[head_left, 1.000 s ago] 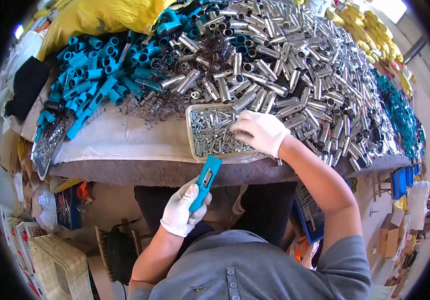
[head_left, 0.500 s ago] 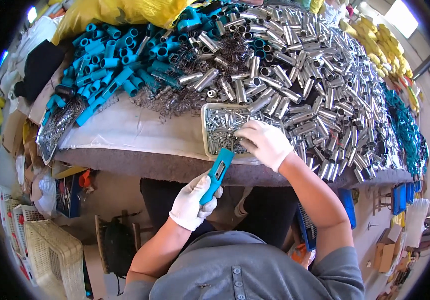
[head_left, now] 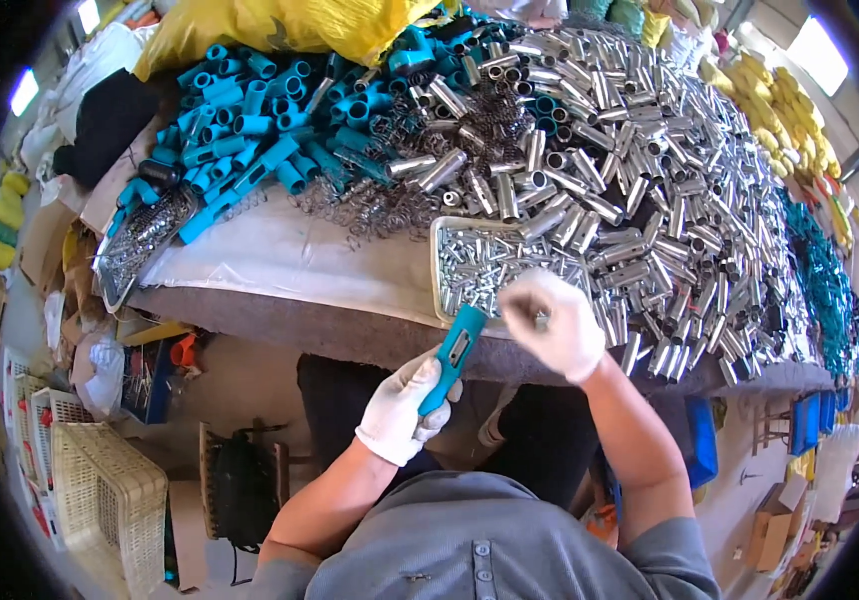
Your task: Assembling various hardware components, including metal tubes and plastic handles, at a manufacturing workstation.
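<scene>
In my gloved left hand [head_left: 408, 408] I hold a teal plastic tubular sleeve [head_left: 452, 358], its slotted side up and its far end tilted away from me. A metal piece shows inside the slot. My gloved right hand [head_left: 556, 325] hovers to the right of the sleeve, apart from it, blurred by motion. Its fingers are curled together, and a small shiny bit shows at them, too smeared to name. Just beyond is a white tray [head_left: 437, 262] full of small silver pins or screws [head_left: 480, 265], near the table's front edge.
Silver metal tubes [head_left: 650, 200] are heaped across the table's right side. Teal plastic sleeves [head_left: 250, 125] lie piled at the far left, with tangled coil springs [head_left: 360, 205] beside them. A yellow sack [head_left: 280, 30] stands behind. On the floor at left is a wicker basket [head_left: 100, 490].
My right hand has come out of the pin tray and moved toward me, its fingers now curled. My left hand still holds the teal sleeve. The whole view has shifted slightly.
</scene>
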### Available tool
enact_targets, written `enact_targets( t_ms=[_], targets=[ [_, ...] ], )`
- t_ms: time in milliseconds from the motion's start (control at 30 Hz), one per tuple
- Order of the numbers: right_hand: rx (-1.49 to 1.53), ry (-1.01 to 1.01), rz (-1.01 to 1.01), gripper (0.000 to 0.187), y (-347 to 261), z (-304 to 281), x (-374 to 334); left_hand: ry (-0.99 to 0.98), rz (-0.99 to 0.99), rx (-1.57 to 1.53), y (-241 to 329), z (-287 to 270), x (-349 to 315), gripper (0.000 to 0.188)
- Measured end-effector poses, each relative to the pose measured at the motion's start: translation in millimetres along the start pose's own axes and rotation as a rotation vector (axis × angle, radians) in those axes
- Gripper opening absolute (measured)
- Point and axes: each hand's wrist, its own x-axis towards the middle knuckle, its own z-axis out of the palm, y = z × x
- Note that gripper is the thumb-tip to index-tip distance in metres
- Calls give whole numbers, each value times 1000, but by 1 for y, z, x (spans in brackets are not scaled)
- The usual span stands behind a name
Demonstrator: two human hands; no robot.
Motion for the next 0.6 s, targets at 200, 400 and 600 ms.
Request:
enact_targets(
  t_ms=[200,400,600],
  targets=[
    [-87,-307,59,10,-46,14,-18,26,91,169,-5,3,-3,44],
    [-389,-248,59,10,-59,27,-36,146,165,419,-11,10,-4,42],
    [-156,-62,186,10,-56,41,-51,168,309,655,-9,9,-10,48]
  ],
)
